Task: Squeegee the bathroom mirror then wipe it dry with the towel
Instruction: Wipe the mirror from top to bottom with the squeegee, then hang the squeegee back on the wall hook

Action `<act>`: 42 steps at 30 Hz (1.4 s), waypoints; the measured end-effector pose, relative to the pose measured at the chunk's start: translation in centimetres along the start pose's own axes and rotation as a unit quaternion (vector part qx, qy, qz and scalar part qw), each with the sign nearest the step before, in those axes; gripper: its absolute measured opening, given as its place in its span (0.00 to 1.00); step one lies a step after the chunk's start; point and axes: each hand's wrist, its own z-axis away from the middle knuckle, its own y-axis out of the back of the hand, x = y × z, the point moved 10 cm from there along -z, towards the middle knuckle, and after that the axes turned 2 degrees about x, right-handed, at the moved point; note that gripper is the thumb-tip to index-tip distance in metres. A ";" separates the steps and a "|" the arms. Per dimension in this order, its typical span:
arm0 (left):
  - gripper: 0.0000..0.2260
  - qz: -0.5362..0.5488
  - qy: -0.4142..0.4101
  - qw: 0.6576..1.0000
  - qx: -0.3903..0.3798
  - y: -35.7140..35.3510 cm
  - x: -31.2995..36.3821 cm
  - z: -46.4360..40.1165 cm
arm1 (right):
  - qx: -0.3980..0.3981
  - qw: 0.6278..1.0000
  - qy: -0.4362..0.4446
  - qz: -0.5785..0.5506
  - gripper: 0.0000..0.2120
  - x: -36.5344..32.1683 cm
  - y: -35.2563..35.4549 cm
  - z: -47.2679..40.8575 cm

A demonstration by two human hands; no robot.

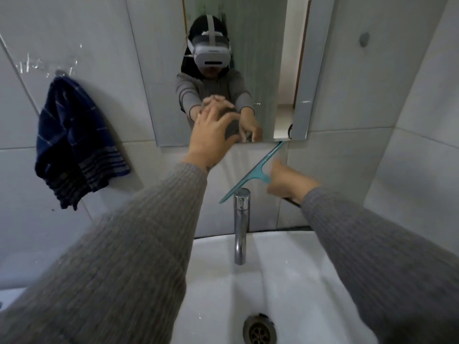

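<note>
The bathroom mirror [260, 58] hangs on the tiled wall above the sink. My right hand [288, 181] grips the handle of a teal squeegee [253, 173], whose blade slants across the wall tiles just below the mirror's lower edge, its upper tip at the mirror's bottom right corner. My left hand [211, 140] is raised with fingers spread against the mirror's lower part, holding nothing. A dark blue striped towel [74, 142] hangs from a wall hook at the left, well apart from both hands.
A chrome tap [241, 219] stands under the squeegee blade. The white sink [285, 269] lies below with its drain [259, 330] at the bottom. The mirror reflects a person in a headset and an open doorway.
</note>
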 end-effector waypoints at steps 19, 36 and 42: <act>0.24 0.081 -0.084 0.993 -0.008 0.7 18.8 -0.2 | 0.205 0.949 0.014 0.238 0.21 5.6 22.3 6.1; 0.32 0.092 -0.019 0.995 0.021 -7.4 24.8 -7.3 | 0.370 0.866 -0.022 -0.337 0.21 13.0 28.0 -1.6; 0.40 0.044 -0.024 0.998 -0.030 -11.5 23.9 -10.2 | 0.405 0.854 0.037 -0.325 0.34 13.4 29.2 -5.2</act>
